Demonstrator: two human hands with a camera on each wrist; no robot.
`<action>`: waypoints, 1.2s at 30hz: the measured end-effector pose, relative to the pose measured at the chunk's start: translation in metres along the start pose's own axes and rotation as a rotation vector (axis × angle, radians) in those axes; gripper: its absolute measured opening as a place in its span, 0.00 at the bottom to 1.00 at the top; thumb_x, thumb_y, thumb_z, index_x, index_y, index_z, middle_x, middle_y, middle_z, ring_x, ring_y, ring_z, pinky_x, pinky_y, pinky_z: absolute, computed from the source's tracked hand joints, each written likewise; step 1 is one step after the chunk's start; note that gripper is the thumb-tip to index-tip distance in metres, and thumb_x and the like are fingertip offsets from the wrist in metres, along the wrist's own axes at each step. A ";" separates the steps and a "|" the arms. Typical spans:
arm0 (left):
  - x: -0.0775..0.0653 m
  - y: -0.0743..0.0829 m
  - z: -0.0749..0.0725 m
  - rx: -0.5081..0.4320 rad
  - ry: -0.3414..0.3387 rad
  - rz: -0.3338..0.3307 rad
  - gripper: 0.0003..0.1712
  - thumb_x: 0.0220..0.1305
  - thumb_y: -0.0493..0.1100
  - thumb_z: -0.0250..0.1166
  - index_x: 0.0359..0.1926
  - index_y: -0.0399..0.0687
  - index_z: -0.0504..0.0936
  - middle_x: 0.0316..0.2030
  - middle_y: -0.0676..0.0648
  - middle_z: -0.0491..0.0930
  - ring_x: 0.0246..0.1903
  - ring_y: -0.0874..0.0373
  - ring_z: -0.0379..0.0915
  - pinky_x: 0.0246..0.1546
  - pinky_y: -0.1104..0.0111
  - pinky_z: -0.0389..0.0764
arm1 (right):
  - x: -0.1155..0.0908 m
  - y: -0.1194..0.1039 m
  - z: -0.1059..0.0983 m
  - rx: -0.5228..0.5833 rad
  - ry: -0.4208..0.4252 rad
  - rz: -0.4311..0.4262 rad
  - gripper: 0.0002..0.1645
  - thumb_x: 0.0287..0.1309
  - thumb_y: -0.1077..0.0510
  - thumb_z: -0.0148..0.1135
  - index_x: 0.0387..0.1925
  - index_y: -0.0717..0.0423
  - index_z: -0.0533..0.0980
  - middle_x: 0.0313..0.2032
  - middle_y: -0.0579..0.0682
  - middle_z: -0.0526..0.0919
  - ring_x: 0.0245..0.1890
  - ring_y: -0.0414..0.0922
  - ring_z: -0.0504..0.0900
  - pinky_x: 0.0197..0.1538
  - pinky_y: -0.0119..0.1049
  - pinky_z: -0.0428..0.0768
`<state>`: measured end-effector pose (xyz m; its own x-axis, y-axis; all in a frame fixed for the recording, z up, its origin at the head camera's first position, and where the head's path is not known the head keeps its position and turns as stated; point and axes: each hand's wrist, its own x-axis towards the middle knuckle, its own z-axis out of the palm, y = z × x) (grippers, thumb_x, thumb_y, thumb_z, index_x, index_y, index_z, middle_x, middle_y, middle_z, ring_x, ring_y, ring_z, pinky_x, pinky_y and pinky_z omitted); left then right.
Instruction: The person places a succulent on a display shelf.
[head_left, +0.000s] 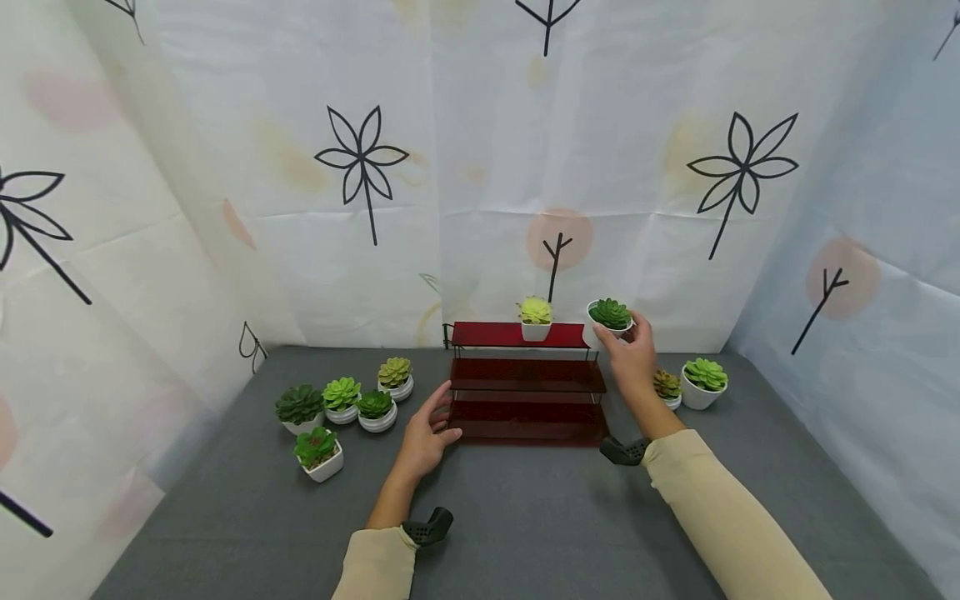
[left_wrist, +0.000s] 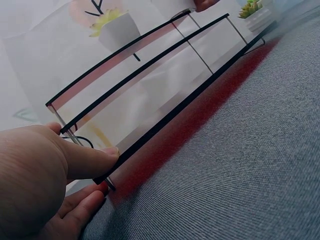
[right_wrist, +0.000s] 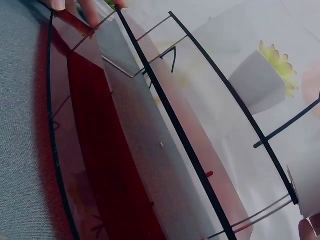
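A three-tier display shelf point(head_left: 528, 375) with dark red see-through tiers and thin black wire frame stands at the middle back of the table. My left hand point(head_left: 426, 437) holds its left end, the thumb point(left_wrist: 95, 159) on a front edge and the other fingers at the side. A potted yellow-green succulent point(head_left: 536, 318) in a white pot sits near the middle of the top tier. My right hand point(head_left: 632, 354) grips a white round pot with a dark green succulent point(head_left: 611, 315) at the top tier's right end. In the right wrist view only fingertips point(right_wrist: 306, 231) show beside the pot.
Several potted succulents stand in a group left of the shelf, among them a dark green one point(head_left: 300, 406) and a square-potted one point(head_left: 318, 454). Right of the shelf are a brownish succulent point(head_left: 667, 386) and a bright green one point(head_left: 703, 383). A patterned curtain point(head_left: 480, 167) hangs behind the grey tabletop point(head_left: 525, 525).
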<state>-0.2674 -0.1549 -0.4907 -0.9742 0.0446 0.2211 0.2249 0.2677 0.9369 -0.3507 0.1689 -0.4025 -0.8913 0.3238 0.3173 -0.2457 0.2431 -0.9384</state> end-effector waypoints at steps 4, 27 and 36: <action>-0.003 0.009 -0.001 -0.019 -0.010 0.018 0.46 0.56 0.21 0.65 0.73 0.44 0.60 0.62 0.29 0.67 0.58 0.31 0.66 0.56 0.44 0.69 | 0.001 -0.004 0.004 -0.016 -0.021 -0.001 0.44 0.59 0.52 0.68 0.70 0.60 0.58 0.61 0.63 0.70 0.61 0.54 0.69 0.56 0.49 0.72; -0.014 0.040 -0.004 -0.029 -0.038 0.018 0.43 0.57 0.20 0.63 0.73 0.37 0.58 0.62 0.25 0.64 0.58 0.27 0.63 0.58 0.41 0.66 | 0.009 -0.004 0.020 -0.010 -0.110 -0.022 0.43 0.59 0.54 0.69 0.70 0.61 0.59 0.60 0.64 0.71 0.60 0.55 0.69 0.60 0.50 0.70; -0.014 0.040 -0.004 -0.028 -0.041 0.011 0.44 0.57 0.20 0.63 0.73 0.37 0.58 0.62 0.25 0.64 0.58 0.27 0.63 0.57 0.41 0.67 | 0.009 -0.006 0.024 -0.026 -0.127 -0.008 0.43 0.61 0.54 0.67 0.71 0.60 0.58 0.62 0.65 0.70 0.62 0.56 0.70 0.61 0.49 0.71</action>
<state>-0.2450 -0.1486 -0.4553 -0.9714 0.0874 0.2210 0.2358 0.2403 0.9416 -0.3668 0.1486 -0.3975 -0.9309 0.2040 0.3029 -0.2441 0.2695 -0.9316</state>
